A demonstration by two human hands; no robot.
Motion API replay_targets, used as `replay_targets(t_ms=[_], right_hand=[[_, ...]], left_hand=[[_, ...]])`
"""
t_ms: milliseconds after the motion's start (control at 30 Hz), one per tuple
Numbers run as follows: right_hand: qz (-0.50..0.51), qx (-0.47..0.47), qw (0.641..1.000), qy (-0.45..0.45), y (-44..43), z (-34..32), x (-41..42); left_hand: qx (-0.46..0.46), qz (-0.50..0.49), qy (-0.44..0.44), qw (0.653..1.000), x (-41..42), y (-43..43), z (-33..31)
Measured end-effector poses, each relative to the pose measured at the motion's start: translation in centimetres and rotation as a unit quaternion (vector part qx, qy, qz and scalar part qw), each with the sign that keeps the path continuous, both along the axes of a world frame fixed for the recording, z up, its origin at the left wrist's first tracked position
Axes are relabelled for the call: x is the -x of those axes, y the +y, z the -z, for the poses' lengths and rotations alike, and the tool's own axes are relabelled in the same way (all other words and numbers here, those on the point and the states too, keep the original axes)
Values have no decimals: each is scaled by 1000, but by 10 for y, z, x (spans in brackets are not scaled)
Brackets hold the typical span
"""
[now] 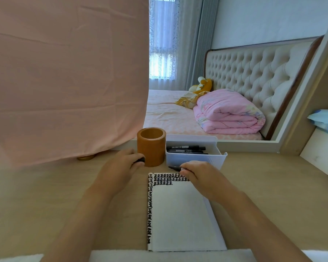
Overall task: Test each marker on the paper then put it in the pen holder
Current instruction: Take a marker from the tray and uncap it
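Note:
My right hand (195,172) grips an uncapped black marker (175,168) with its tip pointing left, just above the top edge of the white paper pad (180,214). Rows of black marks fill the pad's top and left margin. My left hand (119,165) holds a small black piece, apparently the marker's cap (140,160), right beside the brown cylindrical pen holder (151,147). The holder looks empty from here. A white plastic bin (195,157) behind my right hand holds several black markers (186,149).
A pink cloth (64,82) hangs over the desk's back left. A mirror behind the desk reflects a bed and a folded pink quilt. A white box (322,156) sits at the far right. White foam (168,256) lies along the near edge.

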State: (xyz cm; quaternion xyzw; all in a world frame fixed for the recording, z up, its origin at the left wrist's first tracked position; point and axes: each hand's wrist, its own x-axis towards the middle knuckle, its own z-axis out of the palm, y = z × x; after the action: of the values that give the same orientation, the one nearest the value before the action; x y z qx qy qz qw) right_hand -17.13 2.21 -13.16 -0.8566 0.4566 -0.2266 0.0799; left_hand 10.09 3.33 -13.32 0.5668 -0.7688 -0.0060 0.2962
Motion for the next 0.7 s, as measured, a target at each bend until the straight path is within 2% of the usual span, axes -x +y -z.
replay_targets(t_ms=[200, 400, 567, 700], right_hand=[[-10, -74, 995, -71, 0, -3, -8], [-44, -126, 969, -206, 3, -12, -2], [-77, -190, 922, -328, -1, -14, -2], [-103, -187, 917, -338, 2, -9, 0]], left_hand=[[-45, -64, -13, 997, 6, -5, 27], [-62, -79, -19, 995, 6, -12, 40], [-27, -29, 64, 997, 24, -9, 32], [-54, 38, 30, 997, 42, -6, 34]])
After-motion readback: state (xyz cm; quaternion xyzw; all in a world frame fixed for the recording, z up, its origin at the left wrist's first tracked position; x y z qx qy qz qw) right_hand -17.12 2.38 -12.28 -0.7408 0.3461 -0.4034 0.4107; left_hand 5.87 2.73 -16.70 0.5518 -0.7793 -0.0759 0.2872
